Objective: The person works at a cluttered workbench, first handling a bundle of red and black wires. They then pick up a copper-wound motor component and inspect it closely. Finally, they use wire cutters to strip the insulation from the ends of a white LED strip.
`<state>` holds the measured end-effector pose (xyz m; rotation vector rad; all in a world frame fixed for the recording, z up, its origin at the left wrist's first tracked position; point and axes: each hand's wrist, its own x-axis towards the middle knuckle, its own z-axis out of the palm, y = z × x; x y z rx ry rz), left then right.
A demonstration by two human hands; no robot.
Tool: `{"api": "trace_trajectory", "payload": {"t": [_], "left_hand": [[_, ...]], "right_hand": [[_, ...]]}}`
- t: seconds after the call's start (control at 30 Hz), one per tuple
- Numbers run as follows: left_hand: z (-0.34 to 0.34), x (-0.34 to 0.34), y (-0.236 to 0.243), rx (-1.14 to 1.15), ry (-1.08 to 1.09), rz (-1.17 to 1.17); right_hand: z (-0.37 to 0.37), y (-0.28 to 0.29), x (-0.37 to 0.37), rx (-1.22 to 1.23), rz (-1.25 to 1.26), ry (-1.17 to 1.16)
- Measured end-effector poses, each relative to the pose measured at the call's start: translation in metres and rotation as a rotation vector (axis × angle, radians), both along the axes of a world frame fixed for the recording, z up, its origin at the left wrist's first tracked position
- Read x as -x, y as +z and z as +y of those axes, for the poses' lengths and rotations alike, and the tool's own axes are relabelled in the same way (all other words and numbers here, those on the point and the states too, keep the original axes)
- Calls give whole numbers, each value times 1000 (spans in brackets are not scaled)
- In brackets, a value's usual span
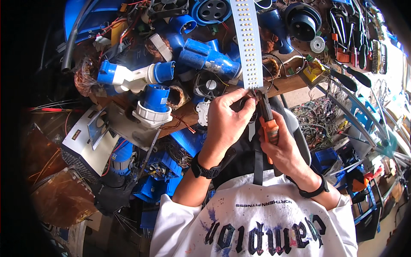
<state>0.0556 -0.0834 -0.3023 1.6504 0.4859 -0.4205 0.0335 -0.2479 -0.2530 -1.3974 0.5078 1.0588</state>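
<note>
My right hand (280, 143) is closed around the orange-and-grey handles of a pair of pliers (269, 124). The dark jaws point up and meet the lower end of a long white LED strip board (247, 47), which carries rows of small yellow lights. My left hand (229, 115) pinches thumb and fingertips together beside the jaws, at that same end of the board. What lies between these fingertips is too small and covered to name. Below the fingers hangs a pale, pointed piece (251, 130); whether it is attached to anything is unclear.
Blue industrial plugs (207, 58) and a blue-and-white connector (137, 73) crowd the wooden bench, with a small fan (210, 85) among them. Hand tools (349, 32) lie at the far right. Tangled wires (319, 111) and blue bins (160, 171) sit lower down. A metal-cased box (87, 141) stands left.
</note>
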Motion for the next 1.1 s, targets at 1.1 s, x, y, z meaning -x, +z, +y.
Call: {"api": "trace_trajectory", "payload": {"t": [1.1], "left_hand": [[-1, 1, -7, -9, -34, -8]], "right_hand": [[6, 8, -6, 110, 92, 69]]}}
